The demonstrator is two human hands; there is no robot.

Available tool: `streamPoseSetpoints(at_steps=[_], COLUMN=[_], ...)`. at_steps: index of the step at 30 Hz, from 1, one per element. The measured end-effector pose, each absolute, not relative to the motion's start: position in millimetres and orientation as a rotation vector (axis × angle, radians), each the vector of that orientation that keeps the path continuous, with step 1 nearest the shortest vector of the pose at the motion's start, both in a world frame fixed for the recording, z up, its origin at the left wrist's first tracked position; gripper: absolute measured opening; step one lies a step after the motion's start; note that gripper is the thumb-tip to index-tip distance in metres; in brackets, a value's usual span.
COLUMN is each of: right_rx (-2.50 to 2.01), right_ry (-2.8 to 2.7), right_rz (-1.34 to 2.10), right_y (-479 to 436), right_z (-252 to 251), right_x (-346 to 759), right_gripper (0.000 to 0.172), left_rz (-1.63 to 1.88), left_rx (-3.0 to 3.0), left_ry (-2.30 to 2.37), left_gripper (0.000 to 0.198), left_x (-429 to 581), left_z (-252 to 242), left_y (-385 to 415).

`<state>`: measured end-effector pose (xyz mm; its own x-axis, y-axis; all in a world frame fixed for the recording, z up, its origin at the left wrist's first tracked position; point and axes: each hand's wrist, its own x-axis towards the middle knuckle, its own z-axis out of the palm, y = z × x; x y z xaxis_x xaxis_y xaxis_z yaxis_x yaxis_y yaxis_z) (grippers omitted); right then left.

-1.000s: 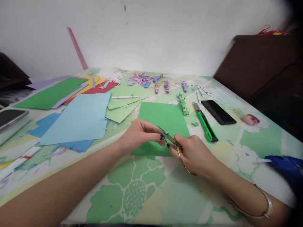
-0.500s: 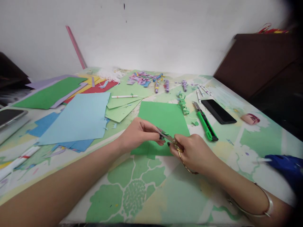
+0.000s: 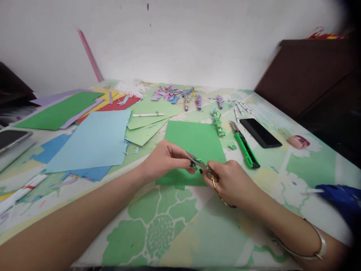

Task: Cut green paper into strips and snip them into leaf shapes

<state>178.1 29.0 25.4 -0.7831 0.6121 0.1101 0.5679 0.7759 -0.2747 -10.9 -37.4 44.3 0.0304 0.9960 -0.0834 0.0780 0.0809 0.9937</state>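
Observation:
Scissors with gold-coloured handles are gripped in my right hand, their blades pointing left toward my other hand. My left hand pinches a small piece of green paper, mostly hidden by the fingers and blades. The blades lie right at this piece. Beneath both hands a larger green paper sheet rests flat on the table, with a narrow green strip at its near edge. To the right of the sheet lies a green box cutter, and a curled green paper roll touches its far right corner.
Light blue paper and other coloured sheets cover the left side. Farther back are paper scraps, white string and purple rolls. A black phone, white markers and a pinkish object lie on the right.

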Motion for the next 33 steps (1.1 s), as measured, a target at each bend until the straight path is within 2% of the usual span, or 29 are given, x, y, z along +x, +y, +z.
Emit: streamPoseSetpoints(at_steps=[33], right_rx=[-0.855], right_ry=[-2.808], right_rz=[0.232], right_y=[33.8], right_z=[24.7], right_x=[182.1], right_gripper=[0.030], left_rz=[1.049], left_rx=[1.270], left_ry=[1.357], left_gripper=[0.011], left_x=[-14.0], left_z=[44.1], left_y=[-37.8])
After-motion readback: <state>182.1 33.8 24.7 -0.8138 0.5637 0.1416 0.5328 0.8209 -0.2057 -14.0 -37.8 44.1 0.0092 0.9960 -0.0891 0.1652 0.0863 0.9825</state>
